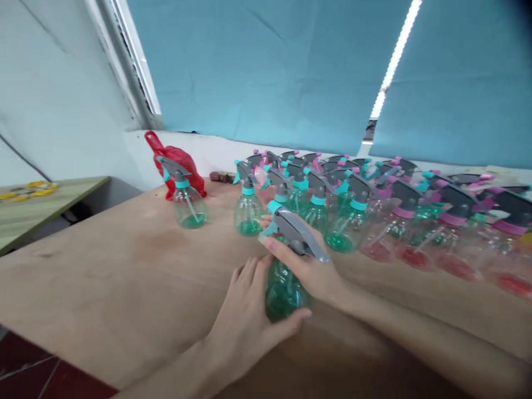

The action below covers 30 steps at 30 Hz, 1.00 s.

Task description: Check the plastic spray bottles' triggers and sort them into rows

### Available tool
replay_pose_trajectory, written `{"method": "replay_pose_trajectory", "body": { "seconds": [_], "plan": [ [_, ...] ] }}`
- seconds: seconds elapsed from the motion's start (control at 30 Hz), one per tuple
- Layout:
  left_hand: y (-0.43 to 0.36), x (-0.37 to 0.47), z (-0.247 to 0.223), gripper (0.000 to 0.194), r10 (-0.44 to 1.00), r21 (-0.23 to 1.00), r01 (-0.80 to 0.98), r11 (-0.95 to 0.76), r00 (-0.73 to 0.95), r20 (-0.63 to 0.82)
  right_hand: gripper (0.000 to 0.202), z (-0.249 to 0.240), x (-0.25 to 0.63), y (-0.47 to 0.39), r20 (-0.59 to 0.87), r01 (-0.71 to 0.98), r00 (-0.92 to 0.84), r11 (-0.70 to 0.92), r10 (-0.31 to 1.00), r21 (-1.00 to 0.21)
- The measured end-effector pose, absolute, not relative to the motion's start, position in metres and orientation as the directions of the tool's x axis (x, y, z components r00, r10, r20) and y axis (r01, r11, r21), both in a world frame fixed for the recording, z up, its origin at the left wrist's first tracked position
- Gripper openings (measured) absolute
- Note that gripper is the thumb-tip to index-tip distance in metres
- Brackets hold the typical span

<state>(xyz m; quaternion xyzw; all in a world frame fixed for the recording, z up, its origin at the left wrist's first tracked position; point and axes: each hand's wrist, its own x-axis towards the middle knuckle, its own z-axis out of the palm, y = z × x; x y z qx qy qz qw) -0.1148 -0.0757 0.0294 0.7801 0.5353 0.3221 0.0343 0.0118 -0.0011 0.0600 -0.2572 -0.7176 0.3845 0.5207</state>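
A green spray bottle (285, 291) with a grey and turquoise trigger head stands at the near middle of the wooden table, between my two hands. My left hand (253, 310) wraps round the lower body, its thumb across the near side. Higher up, my right hand (310, 269) grips the neck just below the spray head, partly hiding it. Behind it are several more spray bottles: green ones with turquoise collars, such as the green bottle (248, 213), and clear ones with pink collars and red bases, such as the pink-collared bottle (415, 249).
A lone green spray bottle (189, 208) stands to the left, in front of a red plastic bag (183, 160). Small brown blocks (223, 177) lie by the wall. At far left, yellow items (31, 190) rest on another table (78, 191). A blue curtain (270, 72) hangs behind.
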Motion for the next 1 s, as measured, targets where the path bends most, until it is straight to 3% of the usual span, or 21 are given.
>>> {"method": "replay_pose_trajectory", "body": {
  "seconds": [0.2,0.27,0.33,0.4,0.47,0.57,0.67,0.8,1.0],
  "plan": [
    [-0.073,-0.162,0.018,0.061,0.81,0.365,0.872,-0.326,0.059,0.583,0.039,0.074,-0.034,0.009,0.472,0.009,-0.527,0.559,0.707,-0.829],
    [-0.07,-0.181,0.018,0.055,0.817,0.355,0.885,-0.303,0.049,0.575,0.042,0.083,-0.039,0.017,0.451,0.066,-0.646,0.634,0.616,-0.77],
    [-0.065,-0.2,0.02,0.051,0.841,0.387,0.882,-0.268,0.019,0.54,0.057,0.094,-0.037,0.025,0.407,0.129,-0.749,0.718,0.522,-0.684],
    [-0.057,-0.218,0.024,0.05,0.846,0.42,0.873,-0.25,-0.014,0.533,0.055,0.107,-0.032,0.034,0.32,0.226,-0.806,0.759,0.498,-0.611],
    [-0.046,-0.234,0.028,0.051,0.823,0.366,0.906,-0.211,-0.038,0.567,0.051,0.12,-0.025,0.042,0.298,0.309,-0.781,0.755,0.549,-0.578],
    [-0.029,-0.251,0.034,0.055,0.811,0.307,0.939,-0.155,-0.056,0.583,0.034,0.142,-0.02,0.055,0.429,0.4,-0.652,0.764,0.626,-0.507],
    [-0.013,-0.259,0.039,0.055,0.82,0.277,0.951,-0.138,-0.048,0.57,0.033,0.158,-0.024,0.071,0.55,0.54,-0.568,0.782,0.612,-0.312],
    [0.004,-0.259,0.046,0.057,0.821,0.23,0.965,-0.122,-0.032,0.571,0.048,0.168,-0.04,0.093,0.477,0.744,-0.555,0.663,0.682,-0.083],
    [0.024,-0.256,0.048,0.05,0.802,0.151,0.984,-0.09,-0.018,0.597,0.046,0.164,-0.06,0.109,0.388,0.81,-0.535,0.586,0.75,-0.017]
  ]
}}
